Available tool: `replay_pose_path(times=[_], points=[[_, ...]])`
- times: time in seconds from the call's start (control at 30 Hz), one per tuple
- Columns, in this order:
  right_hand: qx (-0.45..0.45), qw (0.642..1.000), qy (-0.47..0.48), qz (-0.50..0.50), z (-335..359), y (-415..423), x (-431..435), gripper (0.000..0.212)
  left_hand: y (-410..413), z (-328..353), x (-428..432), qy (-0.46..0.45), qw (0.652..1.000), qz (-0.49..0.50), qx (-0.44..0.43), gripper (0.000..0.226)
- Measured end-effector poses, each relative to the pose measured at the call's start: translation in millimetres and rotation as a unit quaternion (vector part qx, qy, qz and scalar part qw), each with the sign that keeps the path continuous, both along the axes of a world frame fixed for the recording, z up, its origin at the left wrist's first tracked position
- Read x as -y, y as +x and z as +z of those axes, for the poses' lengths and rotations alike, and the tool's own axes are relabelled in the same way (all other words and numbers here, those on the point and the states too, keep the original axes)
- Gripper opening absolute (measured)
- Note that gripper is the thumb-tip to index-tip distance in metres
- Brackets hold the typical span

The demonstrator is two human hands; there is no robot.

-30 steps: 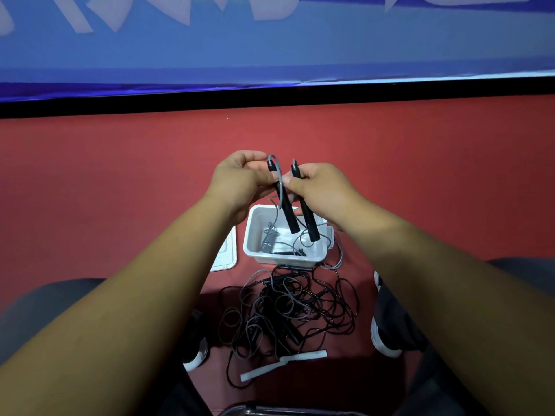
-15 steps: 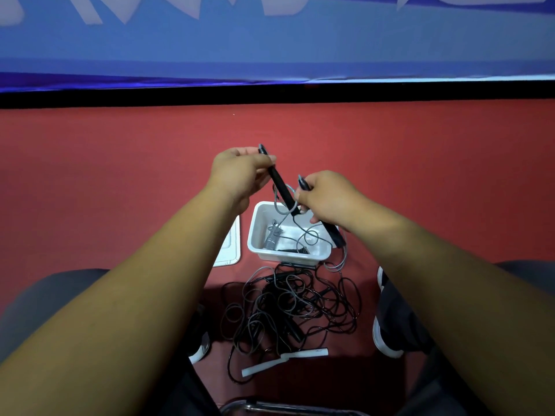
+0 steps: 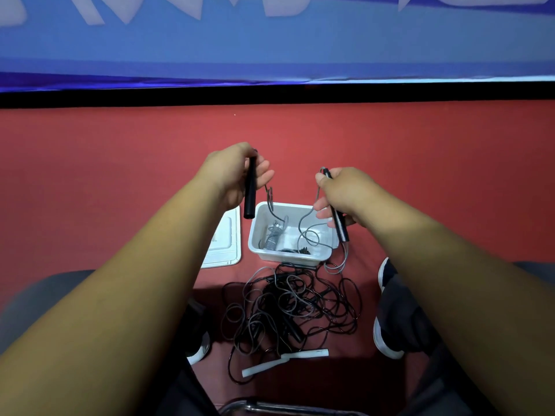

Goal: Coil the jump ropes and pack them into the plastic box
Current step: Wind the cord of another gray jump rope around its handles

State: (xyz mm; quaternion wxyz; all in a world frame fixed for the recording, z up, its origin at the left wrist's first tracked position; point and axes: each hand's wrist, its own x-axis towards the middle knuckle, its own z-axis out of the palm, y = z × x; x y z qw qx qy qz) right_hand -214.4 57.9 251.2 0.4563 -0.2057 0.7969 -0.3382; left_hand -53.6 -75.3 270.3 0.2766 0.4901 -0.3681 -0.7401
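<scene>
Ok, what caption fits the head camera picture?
Left hand and right hand hold the black handles apart above the plastic box, tangled ropes nearby.

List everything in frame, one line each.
plastic box: 1, white, floor centre
lid: 1, white, flat, left of box
coiled rope: 1, grey, inside box
left handle: 1, black, upright, over lid-box gap
right handle: 1, black, tilted, over box's right rim
cord: 1, grey, trails from handles into box
rope tangle: 1, black and grey, floor, near side of box
strips: 2, white, tangle's near edge
floor: red
banner: blue, top
shoes: 2, dark, flanking tangle
left grip: holds left handle
right grip: holds right handle
</scene>
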Motion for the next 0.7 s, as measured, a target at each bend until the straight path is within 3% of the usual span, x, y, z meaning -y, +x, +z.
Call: replay_pose_path(times=[0.13, 0.33, 0.53, 0.7], points=[[0.056, 0.995, -0.063, -0.055, -4, 0, 5, 0.024, -1, 0, -4, 0.023, 0.997, -0.075, 0.019, 0.016], [0.118, 0.984, -0.120, -0.051, 2, 10, 9, 0.008, -4, -6, -7, -0.054, 0.977, -0.167, 0.121, 0.014], [0.154, 0.981, -0.115, 0.002, 1, 26, 2, 0.021, -10, -10, -17, -0.098, 0.967, -0.183, 0.145, 0.012], [0.108, 0.983, -0.139, 0.057, -2, 33, -1, 0.026, -9, -13, -20, -0.136, 0.959, -0.201, 0.149, 0.013]])
